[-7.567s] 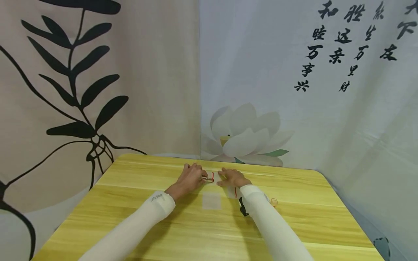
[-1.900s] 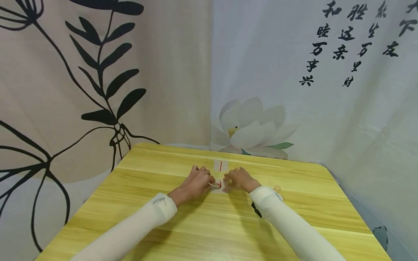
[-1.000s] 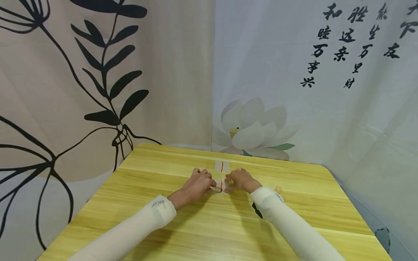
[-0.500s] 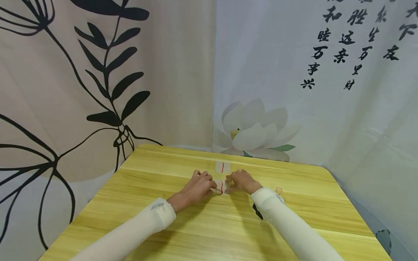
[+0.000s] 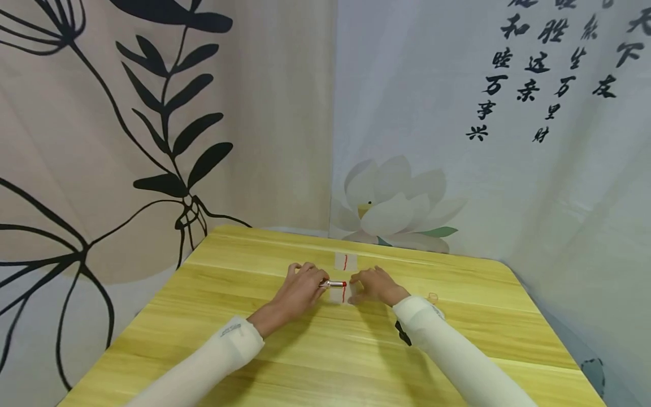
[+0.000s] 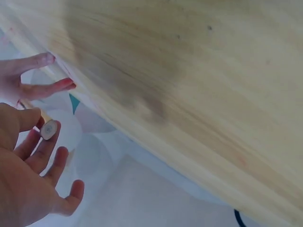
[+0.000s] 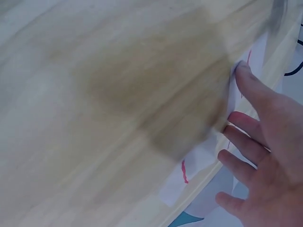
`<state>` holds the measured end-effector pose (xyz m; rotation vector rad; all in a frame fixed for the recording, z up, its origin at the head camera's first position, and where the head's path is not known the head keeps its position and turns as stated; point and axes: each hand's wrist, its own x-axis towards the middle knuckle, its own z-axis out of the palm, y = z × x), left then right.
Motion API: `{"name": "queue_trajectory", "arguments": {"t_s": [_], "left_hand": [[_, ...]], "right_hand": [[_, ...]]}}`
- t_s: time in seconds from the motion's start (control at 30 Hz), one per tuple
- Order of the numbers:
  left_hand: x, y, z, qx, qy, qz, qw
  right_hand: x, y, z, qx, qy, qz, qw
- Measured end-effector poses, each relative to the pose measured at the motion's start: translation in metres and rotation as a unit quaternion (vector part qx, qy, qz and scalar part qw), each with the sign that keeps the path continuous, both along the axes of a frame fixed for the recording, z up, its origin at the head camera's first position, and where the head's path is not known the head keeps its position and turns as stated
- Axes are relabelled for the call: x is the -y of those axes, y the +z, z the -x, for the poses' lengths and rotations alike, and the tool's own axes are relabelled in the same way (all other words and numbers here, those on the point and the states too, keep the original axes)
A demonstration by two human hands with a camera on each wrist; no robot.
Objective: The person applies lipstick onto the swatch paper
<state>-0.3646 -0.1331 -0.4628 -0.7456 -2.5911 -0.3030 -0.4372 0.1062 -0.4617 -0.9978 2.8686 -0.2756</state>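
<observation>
In the head view my left hand [image 5: 300,291] pinches a lipstick [image 5: 335,284] with a shiny metal case and red tip. It lies level over the upper part of a white paper slip [image 5: 335,297], which bears a red line; whether the tip touches is unclear. The left wrist view shows the round base of the lipstick [image 6: 49,129] between thumb and fingers. My right hand [image 5: 378,285] rests on the slip's right side. Its thumb touches paper [image 7: 239,68] in the right wrist view, fingers extended. Farther back lies another slip [image 5: 346,261] with a red line.
A black object [image 5: 403,333] lies partly hidden beside the right sleeve. A thin orange outline [image 5: 433,297] shows on the wooden table [image 5: 305,367] to the right. Behind the table's far edge hangs a printed curtain [image 5: 274,113].
Over the earlier frames, the left hand drew red lines on slips with the lipstick. Since half a second ago, the lipstick has moved from the line's near end toward its far end.
</observation>
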Motion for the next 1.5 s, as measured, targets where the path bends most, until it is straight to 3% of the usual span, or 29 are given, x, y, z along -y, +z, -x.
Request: {"name": "queue_trajectory", "arguments": {"t_s": [0.13, 0.27, 0.37, 0.47, 0.73, 1.0, 1.27, 1.5], "left_hand": [[0.000, -0.002, -0.002, 0.015, -0.002, -0.038, 0.9992], [-0.001, -0.005, -0.004, 0.018, -0.009, -0.055, 0.9983], [-0.001, -0.006, -0.006, 0.025, -0.011, -0.067, 0.9974], [0.003, -0.008, -0.010, 0.030, -0.006, -0.085, 0.9959], [0.011, -0.010, -0.020, 0.025, -0.017, -0.106, 0.9939], [0.003, -0.005, -0.023, 0.035, -0.029, -0.119, 0.9919], [-0.004, 0.000, -0.027, 0.038, -0.031, -0.120, 0.9915], [-0.010, 0.003, -0.027, 0.044, -0.029, -0.114, 0.9921]], "right_hand": [[-0.007, -0.001, -0.004, 0.011, 0.003, 0.013, 0.9998], [-0.018, 0.002, -0.008, -0.041, 0.029, 0.042, 0.9979], [-0.030, 0.009, -0.011, -0.092, 0.053, 0.088, 0.9905], [-0.045, 0.019, -0.014, -0.112, 0.048, 0.118, 0.9855], [-0.104, 0.034, -0.026, -0.086, -0.050, 0.109, 0.9890], [-0.163, 0.019, -0.041, -0.056, -0.105, 0.082, 0.9895], [-0.174, 0.001, -0.046, -0.032, -0.115, 0.096, 0.9882], [-0.164, 0.004, -0.045, -0.038, -0.111, 0.147, 0.9821]]}}
